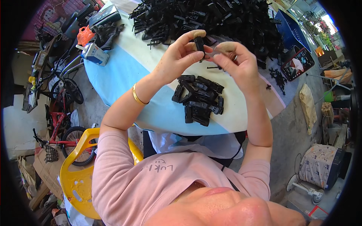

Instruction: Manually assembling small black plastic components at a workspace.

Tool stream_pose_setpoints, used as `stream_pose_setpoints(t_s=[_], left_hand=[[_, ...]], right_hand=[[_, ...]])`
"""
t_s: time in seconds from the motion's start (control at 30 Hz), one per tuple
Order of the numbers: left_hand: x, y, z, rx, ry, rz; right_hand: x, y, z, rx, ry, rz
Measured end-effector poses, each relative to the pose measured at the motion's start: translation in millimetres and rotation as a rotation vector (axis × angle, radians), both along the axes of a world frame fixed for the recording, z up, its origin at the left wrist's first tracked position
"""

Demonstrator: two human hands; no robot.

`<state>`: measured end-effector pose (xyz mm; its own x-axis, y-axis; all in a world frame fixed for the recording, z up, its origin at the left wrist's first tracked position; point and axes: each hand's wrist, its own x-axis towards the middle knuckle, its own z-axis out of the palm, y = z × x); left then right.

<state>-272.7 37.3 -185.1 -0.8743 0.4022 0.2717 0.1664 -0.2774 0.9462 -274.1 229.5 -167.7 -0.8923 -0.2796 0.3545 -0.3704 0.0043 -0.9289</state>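
Observation:
My left hand (180, 55) pinches a small black plastic part (199, 45) upright between thumb and fingers, over the far middle of the table. Close beside it, my right hand (239, 64) is closed with thumb against forefinger on a small greyish flat piece (212, 53), whose tip meets or nearly meets the black part. Tan finger covers sit on fingertips of both hands. Below the hands lies a small heap of black plastic parts (200, 98). Just beyond them rises a large pile of black plastic pieces (215, 19).
A striped cloth covers the round table (124, 75). At its right edge are a phone (298, 64), a blue basket (290, 32) and small black bits (278, 80). A blue-white box (95, 54) stands left. A yellow chair (77, 180) is beside me.

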Motion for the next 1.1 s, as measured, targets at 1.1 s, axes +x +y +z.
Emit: stream_pose_setpoints(t_s=[1.1], left_hand=[[16, 6, 0, -0.090, 0.038, 0.112]], right_hand=[[7, -14, -8, 0.075, -0.196, 0.073]])
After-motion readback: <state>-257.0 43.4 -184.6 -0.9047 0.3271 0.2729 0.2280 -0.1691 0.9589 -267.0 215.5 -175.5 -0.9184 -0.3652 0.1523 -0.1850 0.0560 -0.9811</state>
